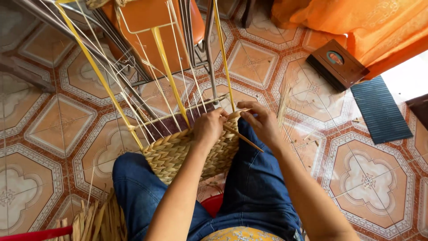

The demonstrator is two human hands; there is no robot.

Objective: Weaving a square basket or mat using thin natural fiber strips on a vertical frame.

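**Both hands at the rim of a half-woven basket**

Seated, the person rests a half-woven basket point(189, 151) on the lap, between the knees of blue jeans point(254, 187), so the woven part sits steady while its working edge lies just under the hands. The left hand point(208, 128) is curled down over the top edge of the weave, fingers closed on the braid there, seemingly pinning the last rows so they do not slacken. The right hand point(263, 121) sits just beside it, fingers bent and pinched around a thin strand point(243, 137) that slants down past the wrist; whether it grips more than that one strand cannot be told.

Long pale and yellow stakes point(167, 71) rise from the rim and fan away from the body toward an orange chair point(151, 27), kept long and free, likely as uprights for the weave. A horizontal strip point(178, 114) crosses them just above the woven part, apparently holding their spacing.

Spare fibre point(100, 221) lies at the lower left, within reach of the left side. Farther off on the tiled floor point(370, 178) are a dark wooden box point(336, 64), a ribbed mat point(379, 109) and orange cloth point(374, 27).
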